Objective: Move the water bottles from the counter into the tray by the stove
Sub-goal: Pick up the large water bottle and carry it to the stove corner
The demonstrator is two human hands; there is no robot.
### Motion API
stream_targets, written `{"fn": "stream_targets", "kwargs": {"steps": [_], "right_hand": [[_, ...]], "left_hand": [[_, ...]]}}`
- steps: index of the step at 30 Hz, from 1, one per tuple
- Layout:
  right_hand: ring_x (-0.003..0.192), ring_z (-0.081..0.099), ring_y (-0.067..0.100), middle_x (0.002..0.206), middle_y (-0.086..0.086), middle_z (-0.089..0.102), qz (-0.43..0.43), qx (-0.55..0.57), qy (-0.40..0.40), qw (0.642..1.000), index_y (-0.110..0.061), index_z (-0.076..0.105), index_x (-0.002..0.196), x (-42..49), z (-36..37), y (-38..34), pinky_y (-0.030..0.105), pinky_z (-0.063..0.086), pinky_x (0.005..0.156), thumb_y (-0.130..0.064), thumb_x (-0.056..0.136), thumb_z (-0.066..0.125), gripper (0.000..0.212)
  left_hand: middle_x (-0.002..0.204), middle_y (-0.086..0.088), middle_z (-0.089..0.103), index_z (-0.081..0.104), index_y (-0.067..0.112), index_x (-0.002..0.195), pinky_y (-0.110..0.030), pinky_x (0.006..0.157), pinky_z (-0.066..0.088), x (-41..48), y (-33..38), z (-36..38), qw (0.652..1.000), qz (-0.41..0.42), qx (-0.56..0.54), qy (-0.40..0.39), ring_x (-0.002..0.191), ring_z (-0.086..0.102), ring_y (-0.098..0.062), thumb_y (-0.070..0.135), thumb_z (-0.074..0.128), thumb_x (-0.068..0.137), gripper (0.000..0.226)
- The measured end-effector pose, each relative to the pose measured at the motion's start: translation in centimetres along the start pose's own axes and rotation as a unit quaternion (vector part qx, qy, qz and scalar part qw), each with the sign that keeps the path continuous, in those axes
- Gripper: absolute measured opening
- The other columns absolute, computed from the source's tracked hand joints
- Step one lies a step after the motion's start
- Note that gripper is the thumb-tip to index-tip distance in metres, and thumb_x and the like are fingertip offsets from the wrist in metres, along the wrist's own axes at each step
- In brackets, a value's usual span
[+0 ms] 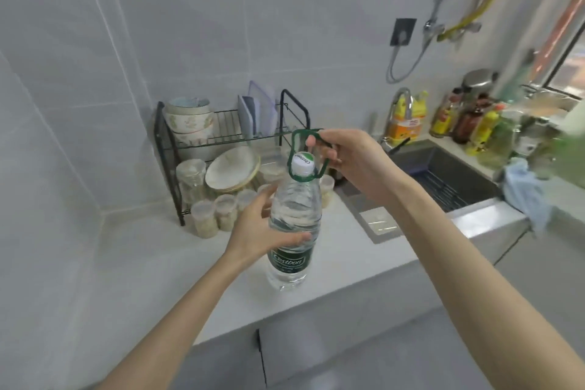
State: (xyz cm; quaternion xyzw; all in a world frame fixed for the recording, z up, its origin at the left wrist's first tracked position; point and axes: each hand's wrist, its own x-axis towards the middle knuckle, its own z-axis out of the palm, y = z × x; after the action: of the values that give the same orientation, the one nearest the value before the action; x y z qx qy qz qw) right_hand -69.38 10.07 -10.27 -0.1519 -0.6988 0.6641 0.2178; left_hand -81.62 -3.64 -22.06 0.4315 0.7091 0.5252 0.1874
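Bottle (296,199) stands near-upright at the desk's (332,263) near edge, neck leaning far; my left grip (253,228) curls round its middle; my right grip (351,161) pinches the green handle loop (293,141) above the cap (302,160).

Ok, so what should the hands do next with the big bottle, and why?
Probably lift it straight up. The right hand holds the green carry handle at the neck, the left hand grips the water bottle round its side, and it is upright over the counter. No tray is in view.
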Motion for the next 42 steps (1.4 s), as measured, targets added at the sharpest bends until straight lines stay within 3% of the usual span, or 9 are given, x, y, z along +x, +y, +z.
{"fn": "stream_targets", "kwargs": {"steps": [3,7,10,14,20,30,35,39,42], "right_hand": [[0.056,0.042,0.005,0.052,-0.01,0.04,0.005,0.009,0.061,0.998,-0.013,0.069,0.081,-3.8,-4.6,-0.3,0.025,0.03,0.062,-0.018,0.098,0.041,0.033],[0.061,0.042,0.008,0.056,-0.006,0.039,-0.007,0.007,0.121,0.993,-0.018,0.072,0.076,-9.6,-11.3,-0.9,0.021,0.037,0.062,-0.017,0.099,0.041,0.038],[0.073,0.047,0.014,0.056,-0.007,0.041,-0.013,-0.009,0.164,0.986,-0.021,0.072,0.065,-15.3,-17.1,-1.8,0.023,0.035,0.065,-0.02,0.097,0.043,0.043],[0.057,0.044,0.005,0.052,-0.01,0.04,-0.007,-0.013,0.233,0.972,-0.014,0.068,0.082,-22.7,-23.9,-3.1,0.022,0.033,0.062,-0.02,0.099,0.042,0.032],[0.055,0.041,0.005,0.051,-0.012,0.039,-0.004,-0.038,0.337,0.941,-0.014,0.067,0.083,-33.3,-31.8,-4.3,0.024,0.031,0.065,-0.02,0.098,0.042,0.03],[0.057,0.043,0.004,0.051,-0.011,0.039,-0.004,-0.043,0.538,0.842,-0.015,0.07,0.085,-52.0,-42.3,-5.5,0.025,0.032,0.07,-0.022,0.098,0.045,0.029],[0.066,0.043,0.009,0.051,-0.01,0.04,0.001,-0.045,0.622,0.782,-0.015,0.071,0.084,-59.5,-46.8,-5.7,0.032,0.028,0.08,-0.023,0.096,0.047,0.028],[0.06,0.046,0.005,0.051,-0.011,0.042,0.011,-0.054,0.667,0.743,-0.016,0.072,0.083,-65.1,-50.7,-5.9,0.032,0.028,0.08,-0.023,0.095,0.048,0.028],[0.062,0.046,0.005,0.052,-0.012,0.043,0.026,-0.075,0.699,0.71,-0.017,0.072,0.083,-69.4,-53.9,-6.6,0.032,0.029,0.078,-0.023,0.095,0.048,0.027]], "left_hand": [[0.115,0.022,0.062,0.048,0.039,0.128,-0.023,0.088,0.049,0.7,2.0,5.0,0.999,0.015,-0.005,-0.05,0.106,0.057,0.004,0.04,0.093,0.047,0.093],[0.109,0.028,0.06,0.043,0.057,0.111,-0.017,0.084,0.048,0.8,5.5,12.7,0.993,0.048,-0.021,-0.108,0.103,0.056,0.008,0.033,0.094,0.048,0.084],[0.109,0.027,0.062,0.042,0.065,0.107,-0.019,0.084,0.049,0.3,8.7,20.0,0.985,0.073,-0.029,-0.152,0.104,0.057,0.006,0.035,0.094,0.047,0.084],[0.11,0.022,0.064,0.045,0.058,0.116,-0.018,0.081,0.048,-1.2,13.3,29.1,0.973,0.095,-0.052,-0.202,0.103,0.059,0.002,0.038,0.093,0.046,0.087],[0.113,0.023,0.06,0.045,0.05,0.124,-0.016,0.081,0.047,-4.3,19.3,40.9,0.943,0.132,-0.091,-0.291,0.105,0.055,0.006,0.03,0.093,0.052,0.089],[0.117,0.016,0.063,0.049,0.044,0.123,-0.018,0.091,0.047,-10.9,29.2,60.9,0.839,0.204,-0.118,-0.491,0.11,0.058,0.0,0.029,0.094,0.051,0.086],[0.111,0.018,0.064,0.05,0.038,0.123,-0.005,0.079,0.047,-14.2,33.3,70.2,0.784,0.23,-0.136,-0.561,0.1,0.059,0.008,0.025,0.093,0.053,0.084],[0.119,0.016,0.063,0.048,0.044,0.125,-0.02,0.091,0.048,-16.6,36.2,77.8,0.743,0.254,-0.142,-0.603,0.11,0.058,-0.003,0.032,0.093,0.051,0.088],[0.116,0.026,0.058,0.045,0.048,0.122,-0.007,0.084,0.042,-18.7,39.1,83.6,0.706,0.267,-0.154,-0.637,0.109,0.054,0.006,0.03,0.093,0.053,0.086]]}}
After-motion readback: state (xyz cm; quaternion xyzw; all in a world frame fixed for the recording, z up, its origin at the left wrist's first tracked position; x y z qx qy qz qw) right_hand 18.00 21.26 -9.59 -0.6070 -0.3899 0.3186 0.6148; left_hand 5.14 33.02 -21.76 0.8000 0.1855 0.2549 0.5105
